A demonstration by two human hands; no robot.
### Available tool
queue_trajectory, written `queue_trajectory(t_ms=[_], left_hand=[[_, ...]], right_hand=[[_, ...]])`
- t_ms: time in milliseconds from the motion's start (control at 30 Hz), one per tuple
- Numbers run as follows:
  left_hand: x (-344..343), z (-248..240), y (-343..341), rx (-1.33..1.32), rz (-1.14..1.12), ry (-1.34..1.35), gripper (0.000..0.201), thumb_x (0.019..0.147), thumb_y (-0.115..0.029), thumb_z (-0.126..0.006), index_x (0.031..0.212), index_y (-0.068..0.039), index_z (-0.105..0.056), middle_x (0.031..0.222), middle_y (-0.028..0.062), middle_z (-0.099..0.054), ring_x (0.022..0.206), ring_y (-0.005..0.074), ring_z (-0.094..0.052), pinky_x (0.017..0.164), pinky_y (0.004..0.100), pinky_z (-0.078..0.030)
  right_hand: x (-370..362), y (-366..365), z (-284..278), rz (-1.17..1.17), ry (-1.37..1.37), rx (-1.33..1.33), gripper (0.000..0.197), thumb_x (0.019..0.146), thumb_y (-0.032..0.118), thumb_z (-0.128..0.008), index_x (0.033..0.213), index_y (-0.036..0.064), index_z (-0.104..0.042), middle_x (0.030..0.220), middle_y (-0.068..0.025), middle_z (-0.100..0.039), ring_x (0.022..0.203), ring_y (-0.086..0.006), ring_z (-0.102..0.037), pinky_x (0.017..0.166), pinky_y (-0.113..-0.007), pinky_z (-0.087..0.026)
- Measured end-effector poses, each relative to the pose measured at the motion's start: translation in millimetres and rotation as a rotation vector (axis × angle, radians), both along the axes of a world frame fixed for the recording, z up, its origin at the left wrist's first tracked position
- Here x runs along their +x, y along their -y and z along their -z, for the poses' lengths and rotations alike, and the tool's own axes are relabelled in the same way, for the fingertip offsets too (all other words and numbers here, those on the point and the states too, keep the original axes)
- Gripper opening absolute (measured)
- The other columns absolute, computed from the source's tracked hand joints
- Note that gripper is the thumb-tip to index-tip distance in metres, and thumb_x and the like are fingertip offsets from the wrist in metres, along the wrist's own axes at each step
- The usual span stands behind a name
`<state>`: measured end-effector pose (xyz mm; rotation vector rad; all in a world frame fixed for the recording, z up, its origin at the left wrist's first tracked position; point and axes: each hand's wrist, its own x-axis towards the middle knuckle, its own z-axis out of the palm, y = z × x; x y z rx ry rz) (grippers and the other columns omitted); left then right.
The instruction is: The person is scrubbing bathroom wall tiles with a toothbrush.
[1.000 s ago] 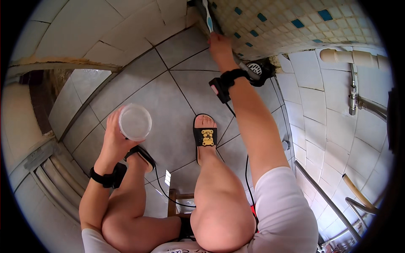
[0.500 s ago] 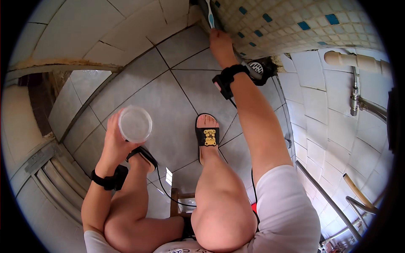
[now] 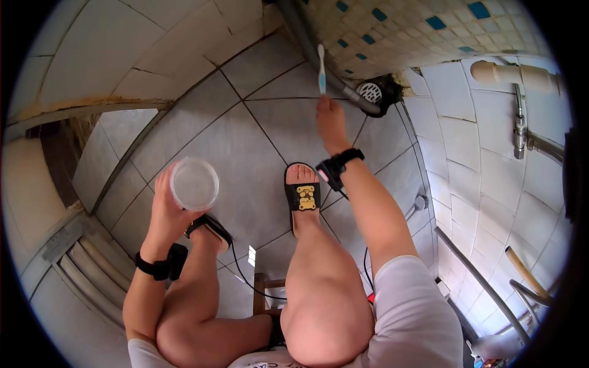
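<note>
Across the front of the white T-shirt (image 3: pixel 417 306), at the bottom edge, we see a line of dark lettering (image 3: pixel 269 365), cut off so only a fragment shows. On the black right slide sandal (image 3: pixel 291 199), the yellow bear emblem (image 3: pixel 306 197) carries marks too small for us to read.

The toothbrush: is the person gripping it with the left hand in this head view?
No, the toothbrush is in the right hand, while the left hand holds a clear round container.
</note>
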<state>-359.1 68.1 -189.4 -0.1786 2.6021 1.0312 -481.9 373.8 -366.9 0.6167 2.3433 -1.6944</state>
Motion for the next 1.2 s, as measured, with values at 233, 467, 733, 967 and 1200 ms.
queue_trajectory(t_ms=[233,467,733,967,1200], left_hand=[[-4,0,-6,0.044,-0.048,-0.010,0.078,0.048,-0.008,-0.078,0.117,-0.005,-0.044,0.115,0.0113,-0.048,0.109,0.0298,-0.042,0.092,0.0371,-0.036],[-8,-3,-14,-0.024,0.025,-0.097,0.073,0.049,-0.007,-0.076,0.116,-0.006,-0.045,0.115,0.0127,-0.047,0.110,0.0323,-0.040,0.091,0.0394,-0.036],[-17,-10,-31,-0.125,0.135,-0.282,0.071,0.051,-0.004,-0.074,0.116,-0.010,-0.045,0.118,0.0178,-0.042,0.110,0.0390,-0.037,0.089,0.0453,-0.037],[-22,-12,-38,-0.193,0.167,-0.400,0.072,0.049,-0.004,-0.074,0.116,-0.008,-0.045,0.120,0.0169,-0.041,0.112,0.0382,-0.037,0.090,0.0449,-0.037],[-22,-12,-47,-0.030,0.046,-0.267,0.075,0.050,-0.004,-0.076,0.118,-0.005,-0.043,0.121,0.0141,-0.041,0.111,0.0327,-0.039,0.091,0.0400,-0.037]], right_hand=[[39,-51,23,-0.043,0.138,0.327,0.039,0.089,0.030,-0.038,0.083,-0.0044,-0.055,0.074,-0.0273,-0.056,0.075,-0.0407,-0.056,0.059,-0.044,-0.041],[102,-66,-28,-0.140,0.093,0.418,0.027,0.088,0.025,-0.042,0.084,0.0017,-0.055,0.061,-0.0196,-0.056,0.059,-0.0352,-0.057,0.051,-0.039,-0.042],[76,15,-144,-0.738,-0.480,0.253,0.006,0.077,0.013,-0.056,0.078,0.0071,-0.055,0.067,-0.0073,-0.058,0.052,-0.0250,-0.055,0.046,-0.033,-0.042],[65,38,-173,-0.883,-0.412,0.374,0.010,0.077,0.015,-0.054,0.072,0.0069,-0.056,0.063,-0.0065,-0.056,0.050,-0.0266,-0.052,0.046,-0.035,-0.043],[74,12,-181,-0.732,-0.122,0.083,0.015,0.079,0.016,-0.054,0.077,0.0010,-0.059,0.061,-0.0096,-0.057,0.053,-0.0234,-0.053,0.050,-0.032,-0.041]])
